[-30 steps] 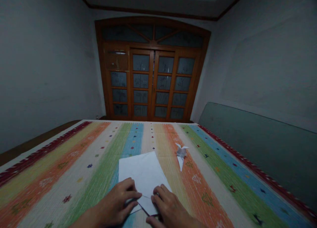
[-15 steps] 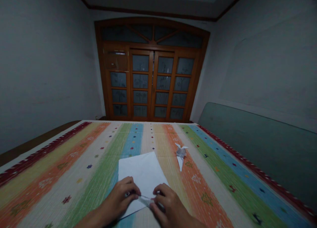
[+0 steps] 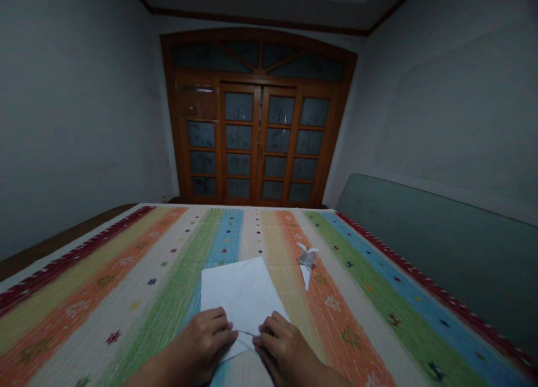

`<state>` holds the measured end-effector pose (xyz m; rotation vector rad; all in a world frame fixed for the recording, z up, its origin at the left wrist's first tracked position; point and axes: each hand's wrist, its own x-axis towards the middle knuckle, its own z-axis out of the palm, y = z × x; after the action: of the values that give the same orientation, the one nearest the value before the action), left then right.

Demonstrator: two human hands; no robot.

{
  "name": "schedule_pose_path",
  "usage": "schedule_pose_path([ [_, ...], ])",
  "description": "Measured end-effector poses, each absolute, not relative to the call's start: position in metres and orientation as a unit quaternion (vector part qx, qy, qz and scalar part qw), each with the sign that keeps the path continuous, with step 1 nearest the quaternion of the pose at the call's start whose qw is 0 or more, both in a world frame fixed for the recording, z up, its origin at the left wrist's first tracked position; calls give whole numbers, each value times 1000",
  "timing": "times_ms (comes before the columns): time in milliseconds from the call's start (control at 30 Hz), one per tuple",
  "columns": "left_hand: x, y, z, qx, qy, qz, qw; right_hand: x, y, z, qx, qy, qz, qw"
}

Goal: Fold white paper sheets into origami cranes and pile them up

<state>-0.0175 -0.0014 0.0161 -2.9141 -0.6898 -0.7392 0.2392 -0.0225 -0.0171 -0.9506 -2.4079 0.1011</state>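
Near the front of the table, my left hand and my right hand work close together over a large white sheet of paper. Between them is a small piece of folded white paper, its left end pinched by my left fingers and its right end by my right. My fingers cover much of the piece, so its full shape is hidden. The sheet lies flat beneath both hands.
A folded paper figure with pointed ends lies right of the sheet. A striped, patterned cloth covers the table. A green padded backrest runs along the right wall, and wooden glass-paned doors stand beyond the table.
My left fingers have curled down over the left part of the folded paper, and my right fingers have closed further on its right end. The sheet and the paper figure have stayed put.
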Motion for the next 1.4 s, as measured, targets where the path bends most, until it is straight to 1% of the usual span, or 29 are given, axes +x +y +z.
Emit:
schedule_pose_path([
  [100,-23,1,17,-952,-198,-230,33,240,-20,-22,-331,-910,-22,248],
  [300,-28,6,24,-949,-182,-257,-5,239,-19,-26,-319,-914,-85,237],
  [400,-26,5,25,-945,-193,-263,-25,239,-21,-19,-326,-920,-56,210],
  [500,-23,4,22,-933,-221,-280,-49,241,-24,-4,-345,-922,16,177],
  [567,-22,6,18,-924,-236,-293,-66,242,-25,7,-359,-914,65,176],
  [700,-21,10,15,-912,-252,-310,-92,242,-26,18,-354,-909,98,195],
  [867,-21,12,15,-908,-242,-324,-111,238,-23,7,-370,-897,78,229],
  [967,-22,12,13,-903,-251,-322,-129,238,-23,1,-395,-880,88,247],
  [1233,-14,20,6,-842,-371,-312,-237,238,-17,1,-438,-829,153,312],
  [1400,-10,20,6,-829,-394,-309,-250,241,-11,0,-454,-811,173,326],
])
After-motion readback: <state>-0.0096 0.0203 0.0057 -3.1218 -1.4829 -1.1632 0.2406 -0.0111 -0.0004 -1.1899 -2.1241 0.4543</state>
